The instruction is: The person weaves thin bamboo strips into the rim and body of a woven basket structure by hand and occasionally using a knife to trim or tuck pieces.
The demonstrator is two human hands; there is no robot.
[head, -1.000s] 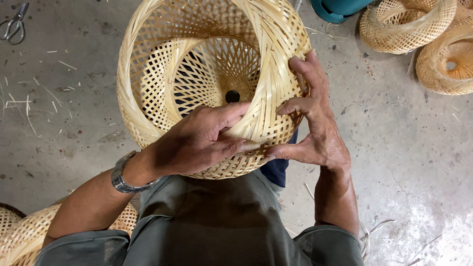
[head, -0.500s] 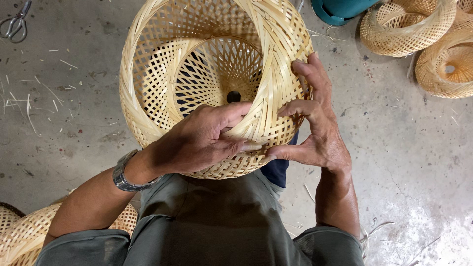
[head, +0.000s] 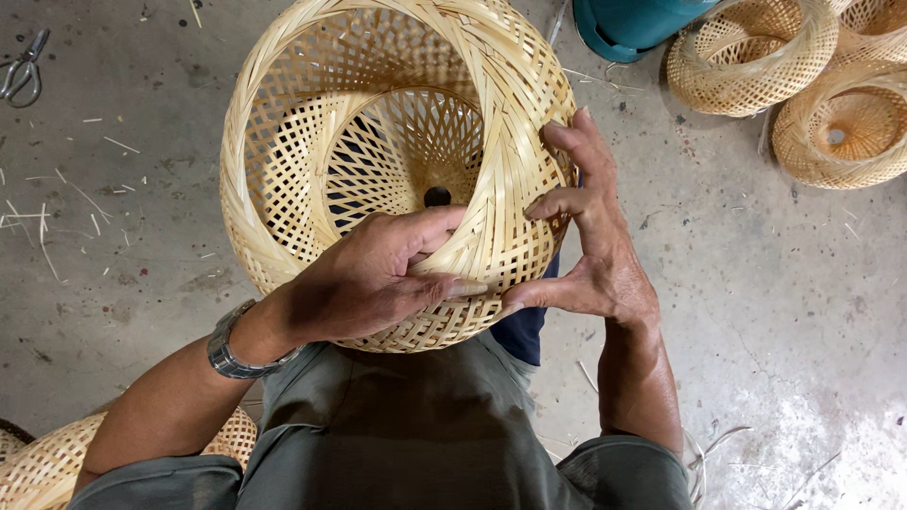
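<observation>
Woven bamboo basket (head: pixel 378 142), pale yellow, bell-shaped, open lattice with a broad twisted band rim. It sits at the middle of the view on the person's lap, just above grey trousers (head: pixel 397 425). Its mouth faces up toward the camera, and its long axis runs away from the viewer, down to a small dark hole at the far end. Nothing lies inside it.

Left hand (head: pixel 373 279): laid over the near rim, fingers curled and pressed together on the woven band, thumb across the strips. A metal wristwatch (head: pixel 231 345) is on that wrist.

Right hand (head: pixel 590 236): on the right side of the rim, fingers spread apart with their tips on the weave, thumb pressing the near edge beside the left fingertips.

Two more woven baskets (head: pixel 756 66) lie at far right on the concrete floor (head: pixel 775 312), empty, mouths up; another basket (head: pixel 57 458) lies at near left. A teal container (head: pixel 642 24) stands at the far edge. Scissors (head: pixel 24 66) lie far left among bamboo slivers (head: pixel 57 203).
</observation>
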